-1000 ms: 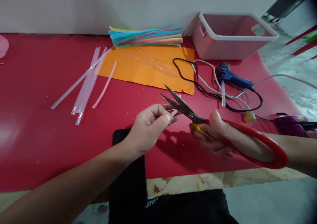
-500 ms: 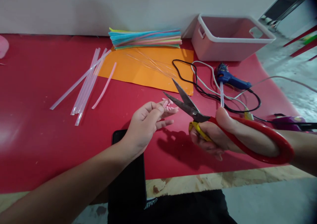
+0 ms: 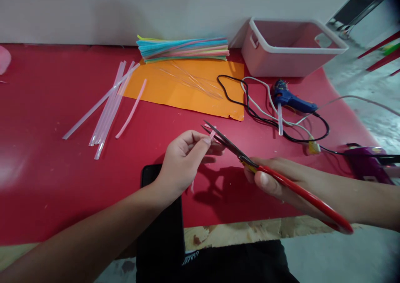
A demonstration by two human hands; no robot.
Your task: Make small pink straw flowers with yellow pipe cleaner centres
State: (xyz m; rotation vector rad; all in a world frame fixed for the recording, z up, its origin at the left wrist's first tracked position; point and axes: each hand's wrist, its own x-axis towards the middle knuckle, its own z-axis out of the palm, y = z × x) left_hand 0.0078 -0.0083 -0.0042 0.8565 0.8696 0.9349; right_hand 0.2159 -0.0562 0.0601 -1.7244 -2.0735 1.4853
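My left hand is closed in a pinch on a thin pink pipe cleaner, whose short tip pokes out past the thumb. A pink end also shows beneath the palm. My right hand is wrapped round scissors with red and yellow handles. Their narrowly parted blades lie across the pink tip, just beyond my left fingertips. Small pink bits on the table behind these fingers are mostly hidden now.
A black phone lies under my left wrist. Glue sticks and one pink pipe cleaner lie left. Behind are an orange sheet, coloured pipe cleaners and a bin. A corded blue glue gun is right.
The scissors have swung left and turned edgewise, and their wide-open blades have nearly closed over the pink tip. My right hand has rolled over with them. My left hand has barely moved.
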